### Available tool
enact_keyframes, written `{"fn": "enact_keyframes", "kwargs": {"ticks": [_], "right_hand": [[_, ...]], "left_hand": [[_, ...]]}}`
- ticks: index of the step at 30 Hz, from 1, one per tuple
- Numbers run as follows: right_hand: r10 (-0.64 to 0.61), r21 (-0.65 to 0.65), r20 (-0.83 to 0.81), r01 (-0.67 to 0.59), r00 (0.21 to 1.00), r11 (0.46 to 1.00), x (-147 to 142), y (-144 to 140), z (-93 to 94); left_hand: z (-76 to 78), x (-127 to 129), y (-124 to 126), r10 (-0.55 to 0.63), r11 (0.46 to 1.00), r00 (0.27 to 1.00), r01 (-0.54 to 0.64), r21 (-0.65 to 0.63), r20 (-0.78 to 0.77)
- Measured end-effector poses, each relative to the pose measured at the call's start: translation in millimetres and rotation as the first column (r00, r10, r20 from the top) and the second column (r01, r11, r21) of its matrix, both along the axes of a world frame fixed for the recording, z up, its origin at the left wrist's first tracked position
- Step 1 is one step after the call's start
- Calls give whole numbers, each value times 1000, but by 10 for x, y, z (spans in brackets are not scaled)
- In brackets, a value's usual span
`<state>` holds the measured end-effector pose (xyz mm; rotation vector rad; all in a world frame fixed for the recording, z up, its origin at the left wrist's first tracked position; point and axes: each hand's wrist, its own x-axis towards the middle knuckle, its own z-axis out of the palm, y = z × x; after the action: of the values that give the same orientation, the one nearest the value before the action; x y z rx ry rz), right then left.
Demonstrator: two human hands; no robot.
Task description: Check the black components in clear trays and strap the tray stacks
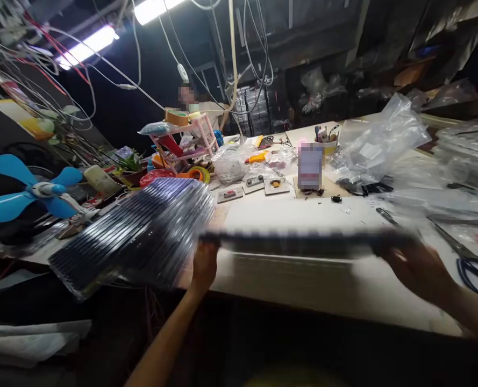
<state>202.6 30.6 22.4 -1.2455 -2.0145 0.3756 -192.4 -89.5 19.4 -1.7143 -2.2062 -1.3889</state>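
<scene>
the person holds a long, flat dark tray [303, 243] edge-on between both hands, level above the near edge of the white surface [287, 215]. the tray is blurred, so its ridges and contents cannot be made out. the left hand [204, 266] is closed on the tray's left end, its fingers [206, 248] wrapped up over the edge from below. the right hand [416, 266] is clamped on the right end, thumb side on top; how its fingers curl beneath cannot be told.

just left of the left hand's fingers lies a stack of dark ribbed trays [137, 236] wrapped in clear film, tilted and overhanging the near edge of the surface. farther left of it sits a small fan with blue blades [29, 193].

just right of the right hand's fingers lie scissors with dark handles [470, 260]. beyond that hand, crumpled clear plastic bags [384, 137] are piled up.

beyond the held tray, well apart from both hands, small tan cards with parts on them [255, 185] lie in a row, next to a blurred upright box [310, 166]. a pink rack [190, 140] stands farther back to the left, and another person [200, 105] sits behind it at the far end of the surface.
</scene>
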Motion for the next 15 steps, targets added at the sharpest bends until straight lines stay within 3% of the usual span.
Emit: {"fn": "enact_keyframes", "kwargs": {"ticks": [2,5,7,9,12,15], "right_hand": [[-100,-20,-46,99,994,995,-211,201,179],[-87,-250,25,90,996,964,-425,387,210],[-9,-375,206,87,979,923,-466,438,96],[59,-416,354,100,933,904,-454,461,-44],[122,-388,478,84,870,918,-423,475,-154],[146,-319,603,70,784,945,-454,446,-108]], "left_hand": [[171,12,293,49,998,999,-49,-40,-3],[218,-4,532,55,981,998,-62,-184,-39],[118,-19,567,34,953,996,-58,-297,-85],[-33,-30,567,9,915,990,-65,-399,-141],[-207,-44,579,-33,849,972,-95,-520,-232],[-228,-40,613,-86,801,945,-123,-586,-316]]}}
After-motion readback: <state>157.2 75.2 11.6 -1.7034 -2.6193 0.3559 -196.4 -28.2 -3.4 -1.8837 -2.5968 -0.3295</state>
